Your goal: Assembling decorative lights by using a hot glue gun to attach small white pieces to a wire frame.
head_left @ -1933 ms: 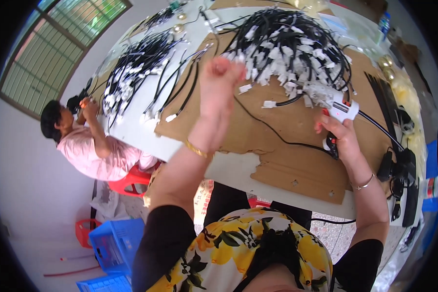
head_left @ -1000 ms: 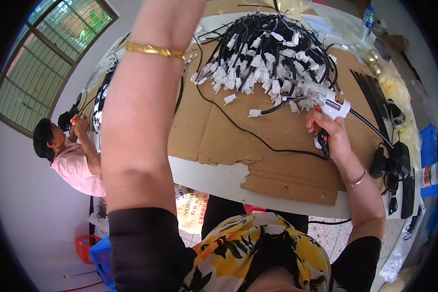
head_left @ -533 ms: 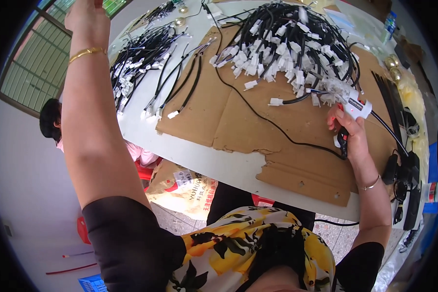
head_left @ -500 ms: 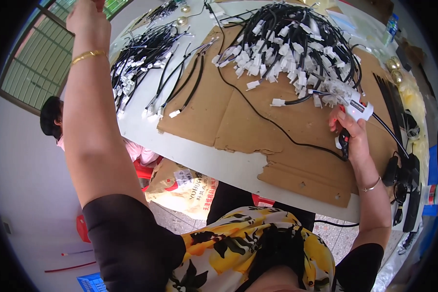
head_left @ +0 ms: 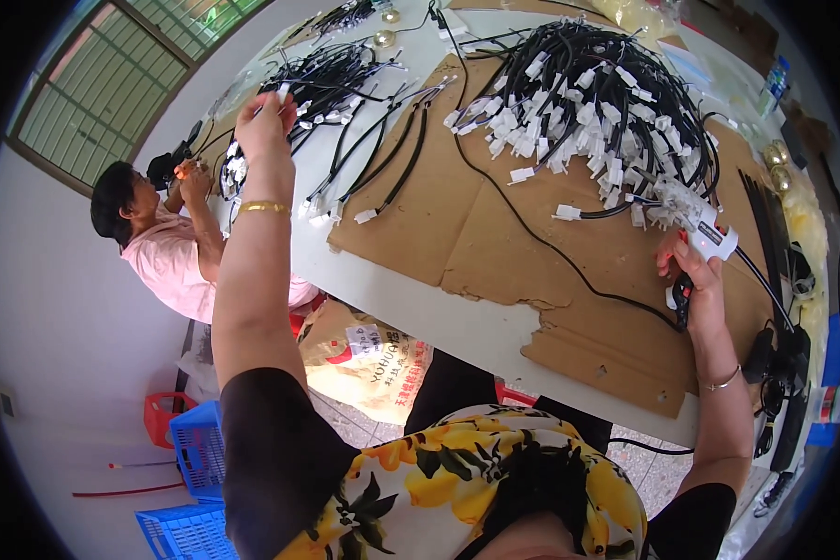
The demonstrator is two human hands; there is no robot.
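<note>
My left hand (head_left: 267,123) is raised over the left part of the table, its fingers closed on a cable's white plug (head_left: 284,91). The black cable stretches rightward from there, across the left pile of black cables with white plugs (head_left: 322,75). At the right, my right hand (head_left: 699,266) grips a white glue gun (head_left: 711,235). A black stick (head_left: 762,280) sticks out of the gun's back, and a cord runs from its handle. The gun's nozzle end is beside the large heap of cables with white plugs (head_left: 593,112), near one cable whose plug (head_left: 567,213) points left.
Brown cardboard (head_left: 495,224) covers much of the white table (head_left: 420,299). Several separate cables (head_left: 406,159) lie between the heaps. Black sticks (head_left: 761,219) and a power strip (head_left: 793,373) lie at the right. Another person (head_left: 163,243) in pink works at the left, near blue crates (head_left: 196,448).
My left hand has come down and rightward over the left pile, with a cable's plug in its fingers. The other person has come into view. My right hand still holds the glue gun.
</note>
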